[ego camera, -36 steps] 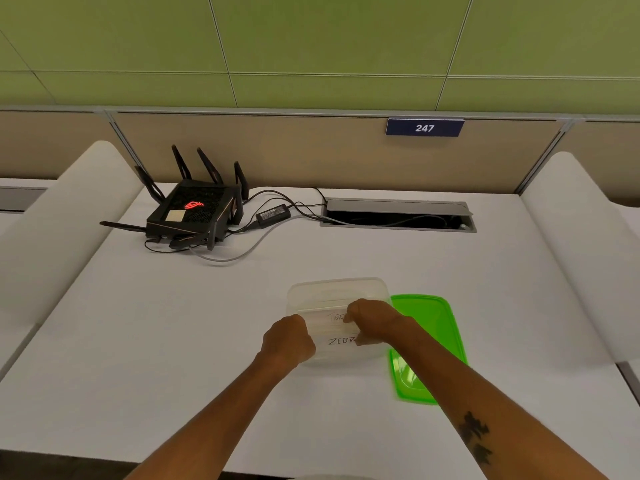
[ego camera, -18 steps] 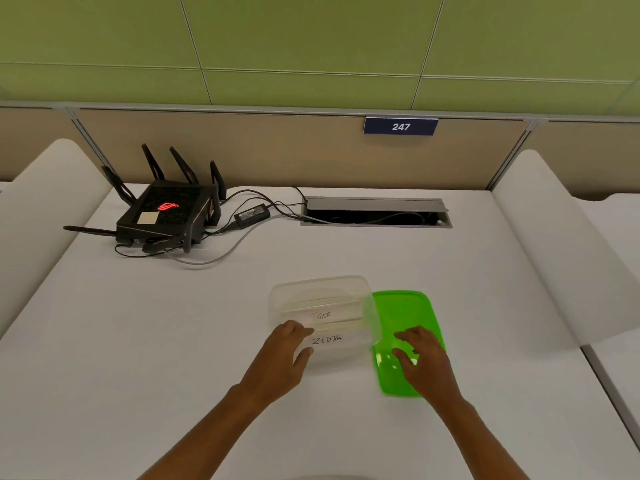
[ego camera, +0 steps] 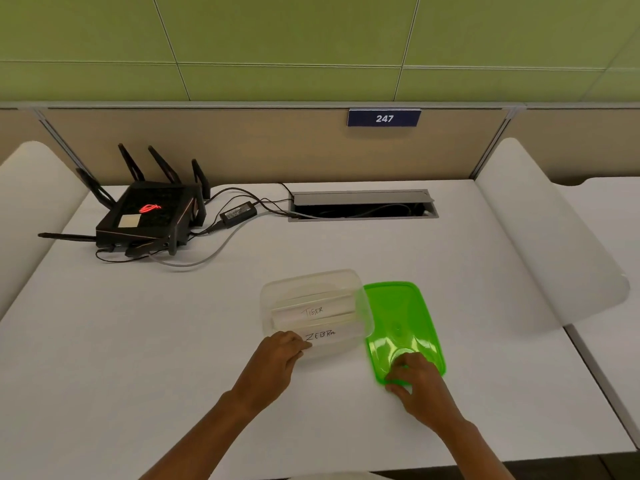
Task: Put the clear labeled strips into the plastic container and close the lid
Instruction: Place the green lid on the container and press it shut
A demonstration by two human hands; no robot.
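Note:
A clear plastic container (ego camera: 277, 292) stands open on the white desk in front of me. Inside it lie clear strips, one labelled TIGER (ego camera: 313, 311) and one labelled ZEBRA (ego camera: 322, 335). My left hand (ego camera: 277, 362) rests against the container's near left corner, fingers curled on its rim. The bright green lid (ego camera: 398, 317) lies flat on the desk, right beside the container. My right hand (ego camera: 415, 382) is on the lid's near edge, fingers over the top and thumb at the rim.
A black router (ego camera: 149, 216) with several antennas sits at the back left, its power brick (ego camera: 239, 213) and cables trailing into a cable hatch (ego camera: 363, 206) at the back. White curved dividers (ego camera: 554, 247) flank the desk on both sides.
My right hand left the container, crossed to the green lid and settled on its near edge. My left hand stayed at the container's near left corner.

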